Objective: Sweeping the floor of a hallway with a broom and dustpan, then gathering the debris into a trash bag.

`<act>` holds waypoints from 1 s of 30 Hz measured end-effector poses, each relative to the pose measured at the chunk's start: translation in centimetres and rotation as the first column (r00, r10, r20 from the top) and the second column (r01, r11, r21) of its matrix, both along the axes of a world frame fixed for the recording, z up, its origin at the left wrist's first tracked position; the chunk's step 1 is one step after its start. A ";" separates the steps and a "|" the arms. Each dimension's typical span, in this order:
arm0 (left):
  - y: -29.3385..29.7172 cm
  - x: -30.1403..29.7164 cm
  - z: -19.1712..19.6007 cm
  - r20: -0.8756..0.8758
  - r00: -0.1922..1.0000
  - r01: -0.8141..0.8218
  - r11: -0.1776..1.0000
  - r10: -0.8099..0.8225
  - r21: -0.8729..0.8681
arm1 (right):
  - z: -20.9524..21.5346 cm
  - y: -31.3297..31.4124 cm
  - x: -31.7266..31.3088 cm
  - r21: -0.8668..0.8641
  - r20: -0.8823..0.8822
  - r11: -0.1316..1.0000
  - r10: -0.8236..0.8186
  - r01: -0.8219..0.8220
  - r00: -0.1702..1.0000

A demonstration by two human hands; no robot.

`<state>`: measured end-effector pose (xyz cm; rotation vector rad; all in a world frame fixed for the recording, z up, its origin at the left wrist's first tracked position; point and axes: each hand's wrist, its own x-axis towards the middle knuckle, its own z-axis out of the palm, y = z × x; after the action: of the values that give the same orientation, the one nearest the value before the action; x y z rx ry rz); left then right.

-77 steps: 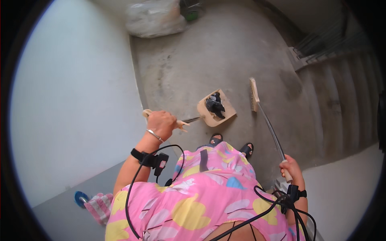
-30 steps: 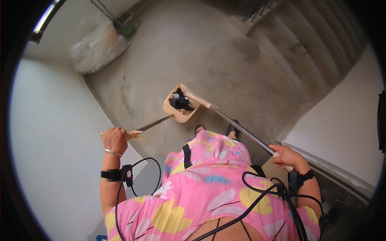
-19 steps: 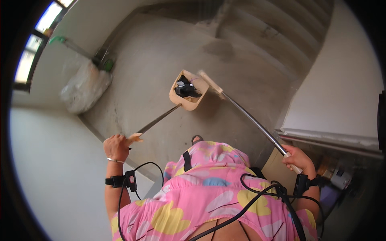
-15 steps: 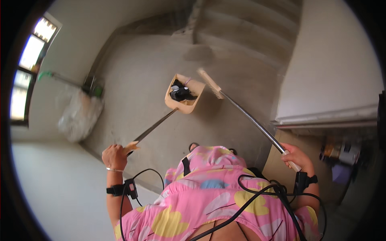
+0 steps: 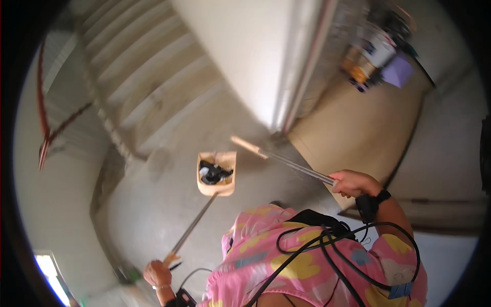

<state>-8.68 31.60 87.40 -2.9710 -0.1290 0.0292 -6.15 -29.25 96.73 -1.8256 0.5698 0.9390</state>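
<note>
A: Where are your hands & tools rn?

B: Your left hand [image 5: 157, 273], low in the view, is curled round the end of a long-handled dustpan [image 5: 217, 174]. The pan sits out in front of you, on or just above the concrete floor [image 5: 153, 215]; can't tell which. It's tan, w/ a clump of dark debris [image 5: 214, 173] inside. Your right hand [image 5: 353, 182] is wrapped tight round the metal shaft of a broom [image 5: 248, 146]; its pale head is just beside the pan's upper right corner, near the foot of a white wall [image 5: 255, 56].

A: Which step does that look like?

B: Carrying or repositioning, I'd say. The pan's already loaded & the broom head isn't pushing anything into it.

A: What does the next move need?

B: Keep the pan level so the dark stuff stays put. If more sweeping's due, the pan lip must lie flat on the floor & the broom head must drop behind the dirt. A concrete staircase [image 5: 148, 87] rises on the left, so mind your footing there.
</note>
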 end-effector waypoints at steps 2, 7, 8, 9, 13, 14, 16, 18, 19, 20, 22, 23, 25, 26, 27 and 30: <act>-10.7 4.5 1.9 0.062 0.995 0.075 0.997 -0.074 -0.020 | -0.3 -11.3 3.4 -0.029 -0.028 0.996 0.088 -0.089 0.996; -36.6 20.6 5.8 0.162 0.880 0.462 0.884 -0.447 -0.068 | 0.6 -35.5 7.0 -0.097 -0.106 0.976 -0.206 0.196 0.973; -41.3 24.2 6.2 0.170 0.804 0.587 0.806 -0.570 -0.077 | 0.1 -39.9 7.0 -0.040 -0.088 0.956 -0.294 0.291 0.952; -45.7 27.4 6.6 0.159 0.741 0.663 0.749 -0.652 -0.016 | -0.4 -43.5 6.8 0.019 -0.075 0.925 -0.378 0.380 0.923; -58.8 36.8 8.9 0.157 0.562 0.826 0.560 -0.812 -0.061 | -1.9 -48.6 4.1 0.099 -0.055 0.683 -0.722 0.724 0.689; -61.3 37.9 9.0 0.168 0.503 0.864 0.498 -0.848 -0.071 | -2.1 -49.4 3.2 0.105 -0.055 0.656 -0.746 0.747 0.663; -66.3 39.9 9.2 0.180 0.409 0.913 0.402 -0.895 -0.073 | -2.1 -51.0 1.7 0.176 -0.038 0.479 -0.870 0.860 0.492; -71.8 41.5 9.1 0.212 0.314 0.949 0.302 -0.926 -0.085 | -1.4 -52.9 0.6 0.186 0.024 0.450 -0.891 0.873 0.454; -74.8 41.9 9.4 0.204 0.301 0.953 0.291 -0.931 -0.080 | -1.3 -53.8 -0.4 0.224 0.036 0.382 -0.923 0.897 0.384; -77.9 42.3 9.4 0.207 0.267 0.964 0.257 -0.941 -0.073 | -1.3 -55.1 -1.4 0.263 0.047 0.312 -0.949 0.913 0.311; -84.0 42.9 9.4 0.188 0.238 0.971 0.228 -0.953 -0.077 | -1.6 -58.2 -2.8 0.303 0.056 0.216 -0.976 0.928 0.209; -87.1 43.1 9.2 0.204 0.199 0.979 0.187 -0.959 -0.077 | -1.6 -60.1 -3.6 0.332 0.059 0.150 -0.989 0.931 0.138; -93.4 43.1 9.5 0.225 0.154 0.988 0.145 -0.962 -0.057 | -1.4 -64.2 -5.1 0.501 -0.005 0.043 -0.999 0.865 0.052; -96.4 42.9 9.9 0.240 0.135 0.991 0.128 -0.961 -0.047 | -0.9 -66.4 -5.8 0.640 -0.084 -0.049 -0.996 0.767 0.006; -99.5 42.9 10.2 0.242 0.122 0.992 0.116 -0.963 -0.042 | -0.3 -69.0 -5.8 0.642 -0.087 -0.091 -0.995 0.762 -0.045; -109.3 43.1 11.1 0.271 0.078 0.997 0.076 -0.959 -0.019 | -0.4 -77.0 -6.9 0.609 -0.144 -0.140 -0.987 0.780 -0.065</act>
<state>34.39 -77.74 98.54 -2.4515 2.0295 -0.4454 -13.03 -106.25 96.29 -0.5258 1.0160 -0.3789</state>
